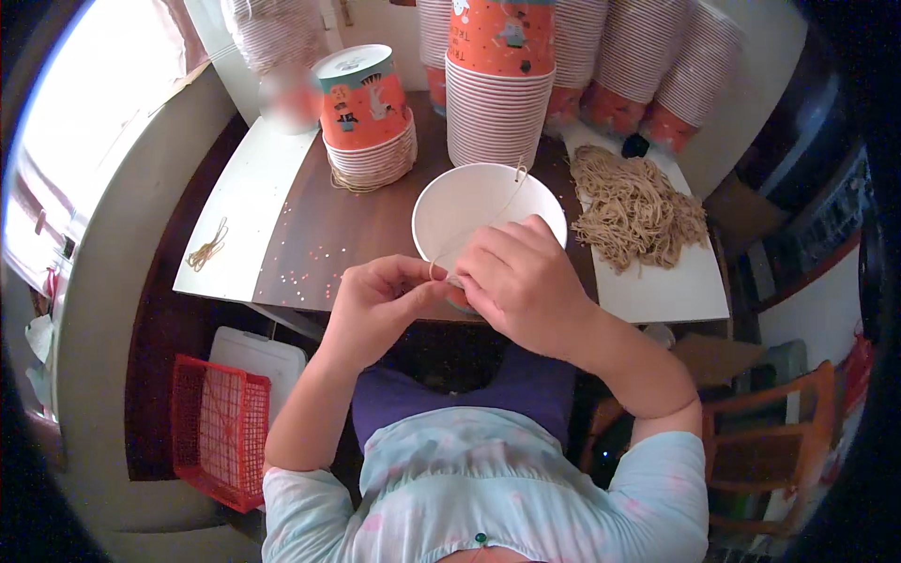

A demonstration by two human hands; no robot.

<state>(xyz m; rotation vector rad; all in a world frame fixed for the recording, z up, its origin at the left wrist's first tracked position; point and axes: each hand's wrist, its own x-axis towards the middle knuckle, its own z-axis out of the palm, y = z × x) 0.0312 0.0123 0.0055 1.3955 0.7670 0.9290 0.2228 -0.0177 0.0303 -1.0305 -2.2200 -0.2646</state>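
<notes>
A paper bucket (pixel 460 200), white inside, sits at the table's near edge with its mouth facing me. A thin tan cord (pixel 510 199) is looped through its far rim and runs across the mouth to my fingers. My left hand (pixel 375 305) pinches the cord's looped end at the near rim. Beside it, my right hand (pixel 527 281) is closed with its fingertips at the same spot on the rim; those fingertips partly hide the cord and the rim. The bucket's outer wall is mostly hidden by my hands.
A tall stack of orange paper buckets (pixel 499 113) stands just behind, with a shorter stack (pixel 361 113) to its left. Several wrapped stacks (pixel 638 56) line the back. Tan cords lie heaped (pixel 633 206) at right; a small bundle (pixel 207 246) lies left. A red basket (pixel 221 432) is below.
</notes>
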